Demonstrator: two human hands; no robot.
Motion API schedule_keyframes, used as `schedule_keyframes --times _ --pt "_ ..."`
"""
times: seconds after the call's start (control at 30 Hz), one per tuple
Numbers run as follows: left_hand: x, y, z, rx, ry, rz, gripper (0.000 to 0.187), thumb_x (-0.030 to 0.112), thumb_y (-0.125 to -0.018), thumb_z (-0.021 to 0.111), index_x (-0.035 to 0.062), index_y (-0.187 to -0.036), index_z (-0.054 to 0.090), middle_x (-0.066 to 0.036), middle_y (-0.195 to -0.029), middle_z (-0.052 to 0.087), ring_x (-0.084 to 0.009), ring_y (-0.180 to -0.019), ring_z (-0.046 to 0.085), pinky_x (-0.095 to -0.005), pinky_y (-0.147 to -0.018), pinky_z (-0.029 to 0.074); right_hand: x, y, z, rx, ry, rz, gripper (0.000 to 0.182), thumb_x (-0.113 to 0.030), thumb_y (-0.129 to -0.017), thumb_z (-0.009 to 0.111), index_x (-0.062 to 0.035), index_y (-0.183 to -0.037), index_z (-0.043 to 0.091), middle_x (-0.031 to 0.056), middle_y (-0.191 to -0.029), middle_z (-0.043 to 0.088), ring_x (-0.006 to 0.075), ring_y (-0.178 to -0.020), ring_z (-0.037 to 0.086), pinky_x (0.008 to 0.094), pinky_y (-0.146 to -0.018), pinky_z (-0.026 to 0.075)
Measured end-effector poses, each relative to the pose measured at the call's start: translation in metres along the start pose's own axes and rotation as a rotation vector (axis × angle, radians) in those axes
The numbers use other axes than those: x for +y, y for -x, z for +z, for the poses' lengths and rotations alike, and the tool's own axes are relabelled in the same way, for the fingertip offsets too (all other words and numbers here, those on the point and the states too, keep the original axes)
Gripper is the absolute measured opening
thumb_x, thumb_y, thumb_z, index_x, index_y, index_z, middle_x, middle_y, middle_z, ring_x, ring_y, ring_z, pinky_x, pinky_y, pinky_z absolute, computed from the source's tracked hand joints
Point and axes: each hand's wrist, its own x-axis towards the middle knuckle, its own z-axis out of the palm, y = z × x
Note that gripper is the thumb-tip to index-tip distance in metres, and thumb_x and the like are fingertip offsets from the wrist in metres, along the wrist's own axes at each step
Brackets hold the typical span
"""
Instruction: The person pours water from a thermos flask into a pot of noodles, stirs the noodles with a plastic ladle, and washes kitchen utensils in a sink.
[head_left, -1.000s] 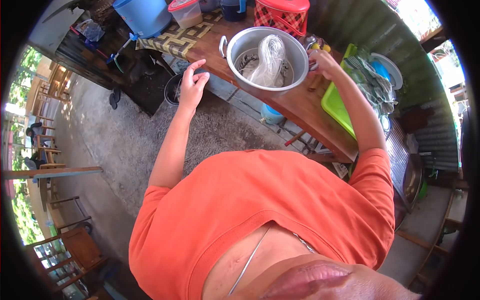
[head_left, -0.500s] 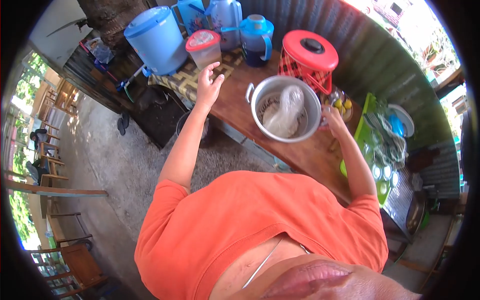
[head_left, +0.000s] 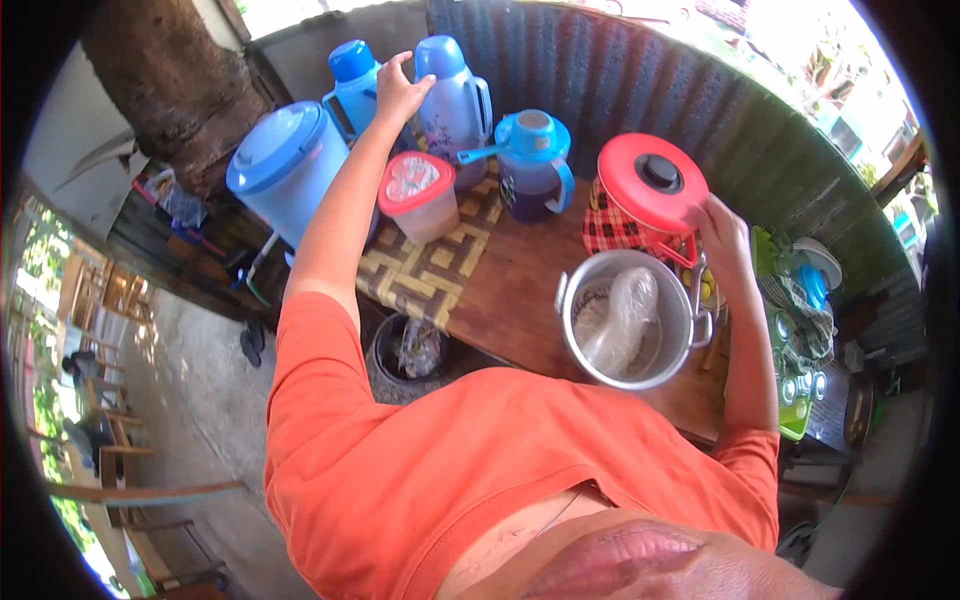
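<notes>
My left hand [head_left: 403, 92] is raised with its fingers apart, in front of the blue thermos flasks [head_left: 447, 120] at the back of the table. It holds nothing. My right hand [head_left: 724, 238] has its fingers bent over the right rim of the red lid [head_left: 628, 170], which sits on a red plaid container [head_left: 612, 222]. Just in front stands an aluminium pot [head_left: 570, 335] with two side handles. Inside the pot lies a clear plastic bag [head_left: 632, 305] with pale contents.
On the wooden table [head_left: 510, 315] stand a red-lidded plastic tub [head_left: 420, 205], a blue pitcher [head_left: 532, 170] and a large blue drinks cooler [head_left: 285, 175]. Glasses [head_left: 800, 385] rest on a green rack at right. A black bucket [head_left: 400, 365] is below the table edge.
My right hand has left the pot's handle and moved up to the red lid. My left hand has moved from near the red-lidded tub up to the thermos flasks. The view has shifted.
</notes>
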Motion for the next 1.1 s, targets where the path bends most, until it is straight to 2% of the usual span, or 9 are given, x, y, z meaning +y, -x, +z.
schedule_keyframes --times 0.13,0.23,0.3,0.37,0.53,0.67,0.9,0.93,1.1 --pt "-0.035 -0.077 0.041 -0.103 -0.247 0.099 0.083 0.047 -0.059 0.077 0.0090 -0.126 0.046 -0.021 -0.127 0.045 -0.0343 -0.121 0.042 -0.0421 -0.102 0.033 -0.058 -0.118 0.099 -0.132 -0.272 -0.165 0.019 -0.009 -0.081 0.061 -0.0008 -0.098 0.056 0.0134 -0.092 0.064 0.0212 -0.089 0.063 0.0308 -0.078 0.048" --pt "-0.037 -0.116 0.044 -0.542 -0.300 0.126 0.088 0.045 -0.058 0.079 0.0109 -0.131 0.042 -0.022 -0.129 0.044 -0.0341 -0.121 0.043 -0.0423 -0.101 0.034 -0.063 -0.217 0.198 -0.183 -0.083 -0.174 0.040 -0.020 -0.079 0.067 -0.0039 -0.114 0.055 0.0176 -0.107 0.061 0.0255 -0.100 0.059 0.0334 -0.084 0.047" --pt "-0.070 -0.136 0.069 -0.856 0.115 0.037 0.092 0.045 -0.056 0.080 0.0122 -0.133 0.041 -0.021 -0.130 0.044 -0.0325 -0.120 0.044 -0.0413 -0.100 0.037 -0.039 -0.274 0.270 -0.199 0.139 -0.184 0.054 -0.036 -0.076 0.069 0.0010 -0.112 0.055 0.0216 -0.107 0.059 0.0326 -0.100 0.058 0.0372 -0.084 0.046" --pt "-0.063 -0.140 0.056 -0.991 0.161 0.011 0.092 0.045 -0.056 0.080 0.0127 -0.133 0.041 -0.019 -0.129 0.046 -0.0301 -0.119 0.046 -0.0387 -0.099 0.038 -0.060 -0.300 0.294 -0.616 0.243 0.019 0.053 -0.040 -0.076 0.069 0.0020 -0.106 0.057 0.0210 -0.103 0.061 0.0322 -0.100 0.058 0.0375 -0.082 0.045" --pt "-0.058 -0.123 0.049 -0.681 0.026 0.147 0.087 0.055 -0.054 0.076 0.0114 -0.124 0.050 -0.020 -0.118 0.055 -0.0334 -0.108 0.054 -0.0396 -0.095 0.042 -0.057 -0.305 0.327 -0.734 -0.314 0.349 0.037 -0.034 -0.078 0.071 -0.0029 -0.095 0.059 0.0067 -0.088 0.062 0.0139 -0.081 0.056 0.0272 -0.069 0.044" --pt "-0.049 -0.111 0.046 -0.551 -0.058 -0.003 0.082 0.056 -0.057 0.074 0.0144 -0.124 0.050 -0.020 -0.117 0.054 -0.0334 -0.106 0.056 -0.0400 -0.092 0.045 -0.047 -0.292 0.359 -0.427 -1.025 0.487 0.030 -0.014 -0.073 0.075 -0.0021 -0.096 0.059 0.0001 -0.084 0.060 0.0076 -0.074 0.050 0.0199 -0.068 0.039" --pt "-0.033 -0.120 0.017 -0.432 -0.158 -0.147 0.079 0.064 -0.059 0.067 0.0215 -0.123 0.048 -0.016 -0.117 0.053 -0.0316 -0.107 0.056 -0.0409 -0.089 0.047 -0.092 -0.295 0.363 -0.152 -1.007 0.510 0.026 -0.012 -0.069 0.076 -0.0030 -0.088 0.061 0.0001 -0.072 0.057 0.0076 -0.062 0.047 0.0214 -0.059 0.037" --pt "-0.027 -0.123 0.012 -0.394 -0.178 -0.127 0.079 0.066 -0.060 0.066 0.0222 -0.123 0.048 -0.016 -0.117 0.053 -0.0314 -0.107 0.056 -0.0410 -0.088 0.047 -0.092 -0.300 0.361 -0.131 -1.059 0.493 0.055 -0.011 -0.064 0.081 0.0100 -0.108 0.054 0.0043 -0.077 0.057 0.0108 -0.064 0.048 0.0266 -0.058 0.040" --pt "0.014 -0.158 -0.023 -0.277 -0.251 -0.039 0.082 0.072 -0.058 0.063 0.0238 -0.123 0.048 -0.016 -0.119 0.053 -0.0316 -0.109 0.056 -0.0418 -0.088 0.047 -0.131 -0.320 0.322 -0.014 -1.118 0.282 0.028 -0.010 -0.066 0.079 0.0027 -0.082 0.061 0.0046 -0.072 0.058 0.0117 -0.062 0.050 0.0268 -0.056 0.041"
